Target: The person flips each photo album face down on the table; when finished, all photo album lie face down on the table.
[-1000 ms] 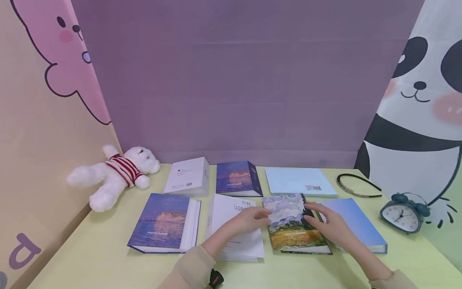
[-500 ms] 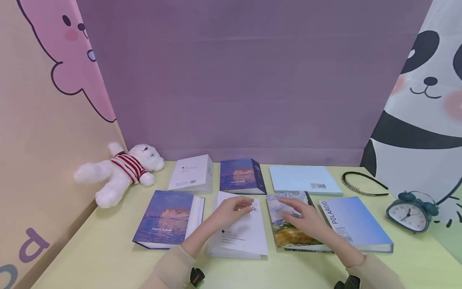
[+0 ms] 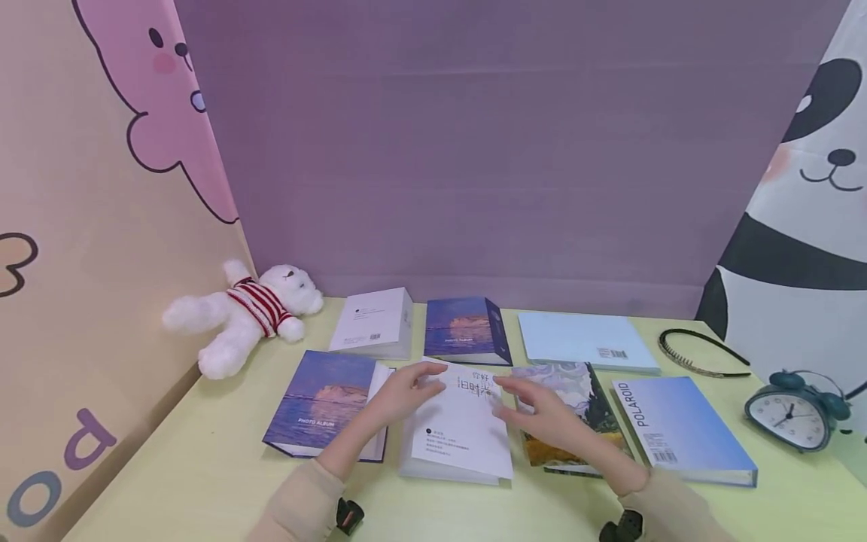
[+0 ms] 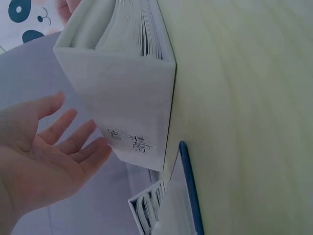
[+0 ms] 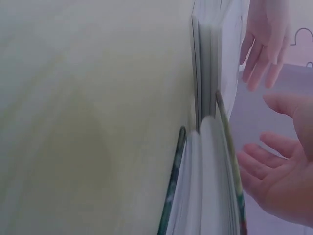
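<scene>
A white photo album (image 3: 457, 433) with dark lettering lies at the front middle of the table. My left hand (image 3: 405, 391) is at its upper left edge, fingers loosely bent; in the left wrist view the fingertips are close to the album's spine (image 4: 124, 98), and contact is unclear. My right hand (image 3: 542, 414) hovers over the album with a painted landscape cover (image 3: 562, 391), its fingertips by the white album's right edge. In the right wrist view its fingers (image 5: 259, 164) are spread and grip nothing. Part of the landscape cover is hidden under the hand.
A sea-cliff album (image 3: 321, 403) lies left, a blue Polaroid album (image 3: 684, 429) right. Behind are a white album (image 3: 369, 320), a smaller sea-cliff album (image 3: 460, 327) and a pale blue album (image 3: 582, 339). Around them are a plush bear (image 3: 254, 309), a headband (image 3: 691, 369) and an alarm clock (image 3: 789, 414).
Both hands have moved left from the landscape album, which they were touching at its sides, to the white album. The head view has turned slightly, shifting the scene right.
</scene>
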Motion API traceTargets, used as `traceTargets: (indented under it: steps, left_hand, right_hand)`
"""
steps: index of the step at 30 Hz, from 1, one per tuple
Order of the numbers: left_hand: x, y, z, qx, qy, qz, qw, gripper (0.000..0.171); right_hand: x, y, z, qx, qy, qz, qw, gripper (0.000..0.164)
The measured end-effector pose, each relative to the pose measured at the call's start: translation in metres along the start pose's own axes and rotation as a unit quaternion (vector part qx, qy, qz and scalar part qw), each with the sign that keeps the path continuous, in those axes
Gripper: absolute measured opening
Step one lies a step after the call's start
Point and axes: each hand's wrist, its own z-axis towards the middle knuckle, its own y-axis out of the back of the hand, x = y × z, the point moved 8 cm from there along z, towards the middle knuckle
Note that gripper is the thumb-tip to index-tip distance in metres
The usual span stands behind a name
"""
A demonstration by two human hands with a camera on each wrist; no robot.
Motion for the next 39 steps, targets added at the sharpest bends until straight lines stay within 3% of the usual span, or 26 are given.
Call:
traceTargets:
  steps: [6, 16, 21, 26, 35, 39]
  left_hand:
    - [0.010, 0.006, -0.005, 0.001, 0.018, -0.002, 0.9998, 0.043]
    - [0.026, 0.008, -0.014, 0.035, 0.057, -0.016, 0.9976, 0.060]
    - [0.035, 0.006, -0.019, 0.060, 0.106, 0.020, 0.9924, 0.060]
    - [0.034, 0.004, -0.024, 0.087, 0.124, 0.041, 0.9875, 0.060]
    - [0.039, 0.004, -0.025, 0.080, 0.153, 0.009, 0.9850, 0.055]
    - [0.040, 0.003, -0.025, 0.090, 0.154, -0.056, 0.9824, 0.053]
  right_hand:
    - [0.006, -0.010, 0.003, 0.027, -0.003, -0.026, 0.999, 0.063]
    - [0.003, -0.025, 0.001, 0.060, -0.058, -0.039, 0.996, 0.069]
    - [0.000, -0.026, -0.002, 0.065, -0.101, -0.030, 0.992, 0.069]
    - [0.003, -0.029, -0.005, 0.083, -0.124, -0.014, 0.989, 0.071]
    - [0.010, -0.034, 0.000, 0.065, -0.121, -0.008, 0.991, 0.068]
    - [0.010, -0.032, 0.000, 0.057, -0.123, 0.002, 0.991, 0.067]
